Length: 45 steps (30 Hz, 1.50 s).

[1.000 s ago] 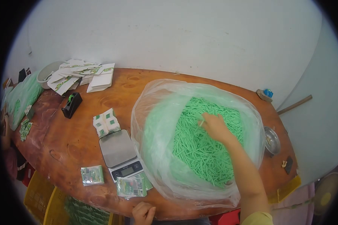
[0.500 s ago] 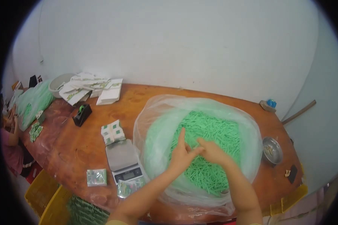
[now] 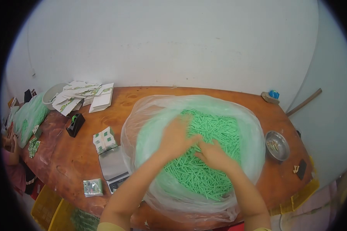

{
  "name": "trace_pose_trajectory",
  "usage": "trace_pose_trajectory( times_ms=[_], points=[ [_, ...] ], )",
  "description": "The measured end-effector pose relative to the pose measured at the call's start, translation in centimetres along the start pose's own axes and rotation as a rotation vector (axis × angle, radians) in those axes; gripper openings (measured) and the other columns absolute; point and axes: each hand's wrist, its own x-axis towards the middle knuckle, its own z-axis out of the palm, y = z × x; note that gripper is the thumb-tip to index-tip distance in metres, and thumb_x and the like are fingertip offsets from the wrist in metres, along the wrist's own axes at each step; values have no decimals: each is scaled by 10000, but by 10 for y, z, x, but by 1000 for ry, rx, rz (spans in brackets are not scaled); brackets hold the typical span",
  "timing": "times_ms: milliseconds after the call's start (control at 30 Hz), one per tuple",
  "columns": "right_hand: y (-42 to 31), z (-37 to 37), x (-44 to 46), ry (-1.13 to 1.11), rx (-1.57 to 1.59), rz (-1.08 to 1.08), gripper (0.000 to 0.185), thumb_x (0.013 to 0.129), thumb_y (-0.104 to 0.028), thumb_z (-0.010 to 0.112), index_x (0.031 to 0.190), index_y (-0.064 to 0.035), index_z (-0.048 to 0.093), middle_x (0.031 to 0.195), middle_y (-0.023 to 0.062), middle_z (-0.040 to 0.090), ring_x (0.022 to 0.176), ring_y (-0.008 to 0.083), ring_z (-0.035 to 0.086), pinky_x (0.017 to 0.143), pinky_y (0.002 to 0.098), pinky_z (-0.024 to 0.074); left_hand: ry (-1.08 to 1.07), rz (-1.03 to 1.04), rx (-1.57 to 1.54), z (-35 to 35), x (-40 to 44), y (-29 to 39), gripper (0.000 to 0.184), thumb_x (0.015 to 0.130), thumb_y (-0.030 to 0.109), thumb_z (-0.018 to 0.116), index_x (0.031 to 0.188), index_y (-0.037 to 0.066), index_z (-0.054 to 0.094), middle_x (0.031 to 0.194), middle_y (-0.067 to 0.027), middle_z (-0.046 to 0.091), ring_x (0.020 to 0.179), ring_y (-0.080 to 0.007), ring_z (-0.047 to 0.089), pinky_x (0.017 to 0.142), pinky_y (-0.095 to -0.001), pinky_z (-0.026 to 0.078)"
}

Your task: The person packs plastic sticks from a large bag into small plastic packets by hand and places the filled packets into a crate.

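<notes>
Head view: saw left hand (image 3: pixel 173 138) spread over bag (image 3: pixel 252 134) of green sticks (image 3: pixel 204 179), couldn't tell grip of curled right hand (image 3: pixel 216 156).

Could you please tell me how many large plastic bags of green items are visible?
2: the open bag beneath the left hand and right hand, and another bag at far left; more may be hidden.

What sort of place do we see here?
Probably a small packing workshop: a big plastic bag of green sticks, a scale and a pile of white packaging share one wooden table.
</notes>
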Motion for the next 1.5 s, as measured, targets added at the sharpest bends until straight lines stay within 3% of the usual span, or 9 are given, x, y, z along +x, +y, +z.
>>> trace_pose_trajectory(
  times_ms=[133, 233, 400, 567, 800, 867, 967, 1233, 1500],
  points=[
    [-24, -24, 19, 88, 215, 121, 198, 899, -209, 501, 993, -48, 436, 908, 180, 606, 948, 296, 554, 982, 472, 293, -89, -129, -672, 14, 7, 9, 688, 891, 481, 418, 1380, 27, 250, 1369, -260, 290, 1293, -338, 281, 1067, -419, 190],
    [-50, -25, 30, 310, 869, 187, 159, 917, -186, 480, 990, -54, 431, 952, 158, 608, 982, 236, 553, 972, 383, 316, 214, -604, -1911, 5, 2, 23, 700, 908, 480, 394, 1385, 5, 202, 1370, -240, 298, 1274, -318, 311, 1065, -430, 201],
    [-60, -7, 26, 502, 833, 67, 169, 926, -196, 480, 987, -49, 420, 788, 106, 621, 753, 200, 592, 818, 316, 411, 111, -542, -1430, -25, -32, 13, 592, 907, 313, 472, 1365, 3, 259, 1326, -186, 372, 1238, -230, 357, 1029, -347, 271],
    [-46, -15, 16, -3, 411, 303, 203, 891, -210, 541, 979, -37, 482, 762, 108, 612, 708, 184, 584, 620, 316, 447, 540, -458, -792, -116, -147, -46, 321, 838, 63, 527, 1149, -17, 512, 1154, -125, 527, 1088, -187, 480, 924, -300, 370],
    [-45, 4, 14, -12, 573, 283, 204, 865, -218, 569, 926, -39, 645, 865, 111, 648, 734, 213, 597, 690, 320, 462, 685, -266, 32, -98, -283, -76, 116, 777, 90, 564, 828, 8, 628, 737, -105, 595, 692, -231, 572, 591, -322, 451],
    [-47, 10, 15, 18, 538, 247, 199, 864, -201, 567, 933, -34, 649, 878, 107, 657, 753, 210, 601, 707, 319, 462, -5, -298, 24, -91, -280, -63, 232, 720, 161, 635, 880, -5, 614, 897, -166, 592, 777, -274, 565, 627, -368, 434],
    [-43, 10, 17, 159, 463, 154, 198, 866, -191, 564, 922, -19, 644, 859, 90, 661, 755, 189, 600, 714, 308, 456, -123, -4, 331, -87, -280, -61, 351, 678, 196, 634, 946, -25, 586, 1045, -181, 555, 910, -299, 543, 703, -407, 428],
    [-34, 10, 7, 103, 1029, 525, 233, 888, -281, 557, 856, -53, 591, 635, -19, 501, 590, 61, 430, 558, 230, 379, -99, 154, 115, -67, -290, -75, 297, 650, 87, 612, 920, -32, 584, 967, -166, 572, 878, -319, 570, 750, -399, 488],
    [-33, 10, -4, 190, 951, 326, 212, 862, -251, 595, 782, -55, 603, 705, -13, 595, 594, 69, 472, 569, 227, 402, -6, 31, 122, -58, -287, -83, 271, 607, 21, 630, 872, -23, 589, 914, -150, 575, 853, -333, 572, 732, -391, 490]
  ],
)
